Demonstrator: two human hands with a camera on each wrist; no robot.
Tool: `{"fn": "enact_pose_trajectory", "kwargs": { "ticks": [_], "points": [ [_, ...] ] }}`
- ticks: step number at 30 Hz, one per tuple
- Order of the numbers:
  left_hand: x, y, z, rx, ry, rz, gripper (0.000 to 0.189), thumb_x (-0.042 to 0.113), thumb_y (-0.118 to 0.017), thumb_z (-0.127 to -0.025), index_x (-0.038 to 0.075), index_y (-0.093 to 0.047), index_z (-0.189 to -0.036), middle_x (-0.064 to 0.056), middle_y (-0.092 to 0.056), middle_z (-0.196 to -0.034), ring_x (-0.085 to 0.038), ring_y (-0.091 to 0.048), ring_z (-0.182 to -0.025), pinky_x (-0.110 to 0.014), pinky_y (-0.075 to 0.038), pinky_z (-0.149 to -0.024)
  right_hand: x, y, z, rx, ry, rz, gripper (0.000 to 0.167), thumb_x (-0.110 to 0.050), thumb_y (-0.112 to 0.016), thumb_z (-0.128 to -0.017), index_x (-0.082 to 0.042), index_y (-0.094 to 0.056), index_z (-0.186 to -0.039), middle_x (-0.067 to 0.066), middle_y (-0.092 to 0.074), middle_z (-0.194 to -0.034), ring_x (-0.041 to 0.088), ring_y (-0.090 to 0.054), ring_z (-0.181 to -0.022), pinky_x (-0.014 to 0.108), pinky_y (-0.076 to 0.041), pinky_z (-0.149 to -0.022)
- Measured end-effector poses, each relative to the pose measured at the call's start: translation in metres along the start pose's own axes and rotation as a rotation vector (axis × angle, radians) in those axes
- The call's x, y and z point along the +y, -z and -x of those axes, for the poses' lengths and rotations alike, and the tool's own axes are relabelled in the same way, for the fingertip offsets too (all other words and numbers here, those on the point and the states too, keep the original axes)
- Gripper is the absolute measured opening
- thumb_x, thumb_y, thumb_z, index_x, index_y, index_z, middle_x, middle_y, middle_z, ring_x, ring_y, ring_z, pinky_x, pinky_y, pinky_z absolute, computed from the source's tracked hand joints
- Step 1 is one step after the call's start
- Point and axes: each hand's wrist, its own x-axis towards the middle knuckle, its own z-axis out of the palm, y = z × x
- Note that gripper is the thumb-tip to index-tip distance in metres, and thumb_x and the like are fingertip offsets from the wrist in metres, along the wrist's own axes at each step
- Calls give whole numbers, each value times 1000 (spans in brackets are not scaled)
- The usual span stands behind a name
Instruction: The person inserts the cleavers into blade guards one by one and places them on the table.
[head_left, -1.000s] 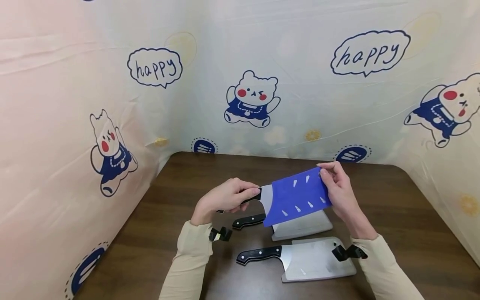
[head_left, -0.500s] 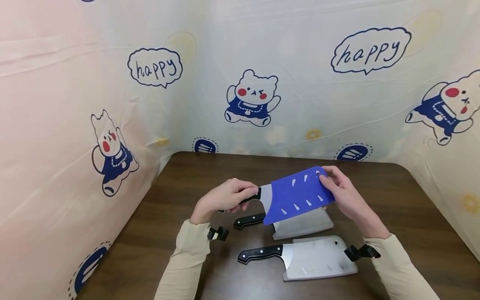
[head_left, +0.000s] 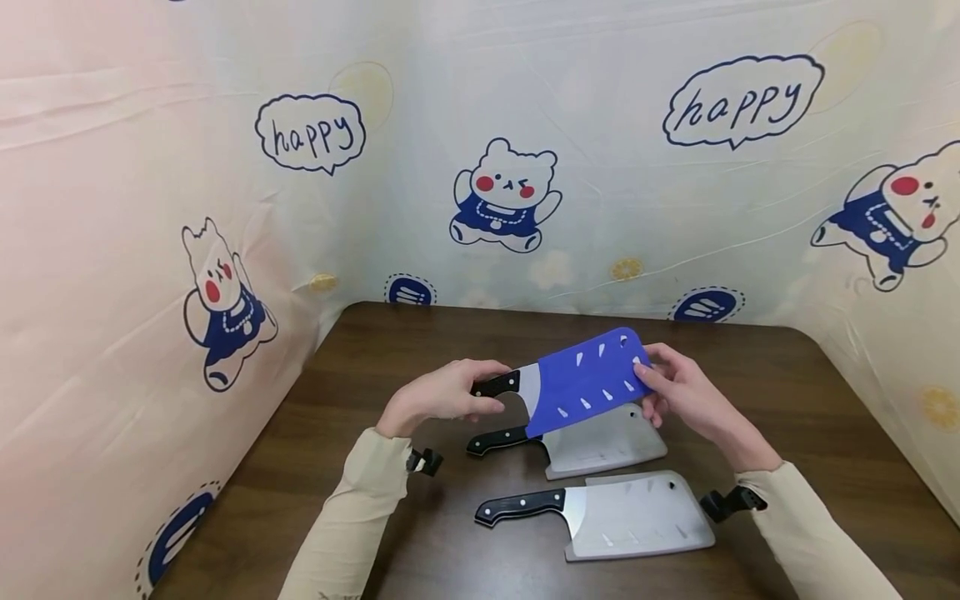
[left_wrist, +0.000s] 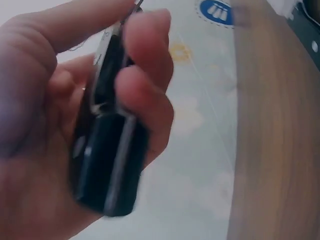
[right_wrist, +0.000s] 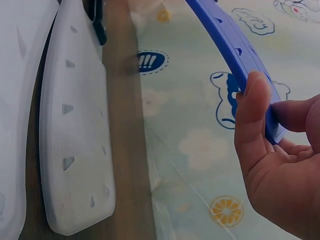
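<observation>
In the head view, a cleaver [head_left: 530,387] in a blue blade sheath [head_left: 585,379] is held tilted above the table, its sheathed end higher. My left hand [head_left: 442,392] grips its black riveted handle [head_left: 501,384]; the left wrist view shows fingers curled round the handle's butt [left_wrist: 110,165]. At the other end my right hand [head_left: 693,400] pinches the sheath's edge between thumb and fingers, also visible in the right wrist view, where the blue sheath [right_wrist: 250,62] appears edge-on. Most of the blade is hidden inside the sheath.
Two more black-handled cleavers lie on the brown wooden table [head_left: 375,333], one in a whitish sheath [head_left: 600,446] partly under the blue one, the other whitish sheath [head_left: 645,517] nearer the front. A printed cloth [head_left: 510,83] hangs around the table.
The sheathed cleaver has shifted slightly left. My right hand's grip has slid from the sheath's top corner down its end edge, and my left thumb has moved off the handle's face to below it.
</observation>
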Motion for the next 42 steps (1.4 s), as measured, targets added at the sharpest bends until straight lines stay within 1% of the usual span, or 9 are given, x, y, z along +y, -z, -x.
{"fn": "enact_pose_trajectory", "kwargs": {
  "ticks": [3,5,8,13,20,25,31,36,42],
  "points": [
    [-5,1,-3,38,36,-63,49,18,-68,-92,17,-52,-138,-8,-64,-111,-23,-68,-73,-35,-54,-69,3,1,-6,2,-17,2,46,-31,-52,-102,-7,-36,-138,10,-67,-82,22,-64,-58,36,-56,-54],
    [-9,2,-5,75,57,-99,42,17,-67,-93,16,-56,-132,-5,-66,-100,-19,-66,-74,-32,-52,-71,6,0,-10,3,-32,0,48,-30,-52,-103,-6,-34,-140,12,-66,-85,24,-64,-60,36,-56,-56],
    [-15,3,-9,127,71,-162,33,21,-67,-93,15,-60,-125,-2,-66,-91,-16,-62,-73,-30,-49,-67,9,-1,-15,1,-54,2,46,-25,-51,-103,-5,-34,-141,14,-65,-88,27,-64,-64,35,-57,-58],
    [-27,6,-15,186,87,-253,31,24,-67,-93,15,-63,-123,-1,-65,-96,-15,-57,-76,-30,-45,-67,14,-3,-26,-14,-83,32,46,-17,-49,-103,-5,-32,-145,17,-62,-95,32,-65,-73,40,-58,-65],
    [-47,5,-29,209,165,-280,30,25,-67,-93,19,-66,-123,0,-63,-92,-17,-55,-73,-31,-40,-64,25,-11,-41,-69,-133,62,61,-14,-47,-103,-1,-15,-154,31,-51,-126,40,-65,-97,48,-57,-83],
    [-57,3,-39,204,206,-338,28,26,-66,-94,18,-67,-120,-1,-62,-93,-18,-55,-74,-31,-41,-64,35,-18,-50,-105,-166,85,67,-14,-47,-103,2,-7,-155,34,-47,-135,41,-64,-105,50,-55,-88],
    [-61,1,-46,218,244,-359,23,25,-69,-92,14,-68,-112,-3,-63,-93,-20,-56,-76,-32,-42,-66,40,-21,-58,-108,-201,96,66,-18,-47,-104,2,-10,-154,32,-49,-133,37,-66,-101,47,-57,-85],
    [-64,-2,-50,229,278,-358,28,25,-71,-90,11,-68,-113,-4,-65,-96,-20,-56,-79,-33,-44,-69,44,-20,-61,-131,-227,96,65,-20,-46,-104,3,-11,-154,33,-49,-134,32,-67,-91,44,-58,-80],
    [-64,-5,-54,241,271,-354,27,25,-72,-88,9,-69,-111,-4,-66,-95,-20,-56,-79,-34,-46,-71,47,-16,-62,-135,-241,75,64,-19,-43,-105,3,-9,-154,35,-45,-138,27,-68,-86,41,-58,-79]
  ]
}}
